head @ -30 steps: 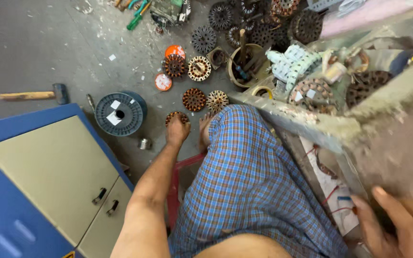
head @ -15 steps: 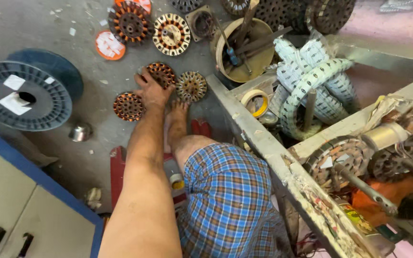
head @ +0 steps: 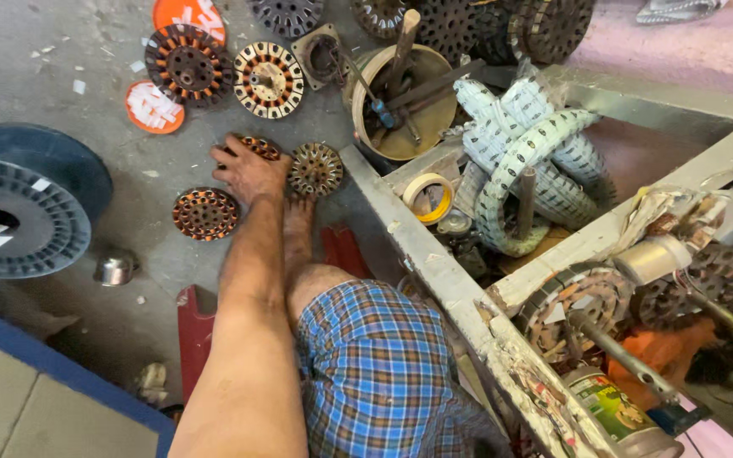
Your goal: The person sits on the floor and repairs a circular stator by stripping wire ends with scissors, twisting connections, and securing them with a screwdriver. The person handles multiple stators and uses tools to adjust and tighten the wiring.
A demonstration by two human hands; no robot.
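One hand, the left hand [head: 250,172], closes over a copper-wound motor core [head: 258,148] on the floor, left of the workbench [head: 434,254]; picking up looks underway, lifting comes next. Right hand unseen.

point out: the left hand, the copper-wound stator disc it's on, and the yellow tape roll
left hand [head: 249,170], head view, back of the hand
round copper-wound stator disc [head: 260,146], head view, rim showing past the hand
yellow ring-shaped tape roll [head: 428,198], head view, outer band
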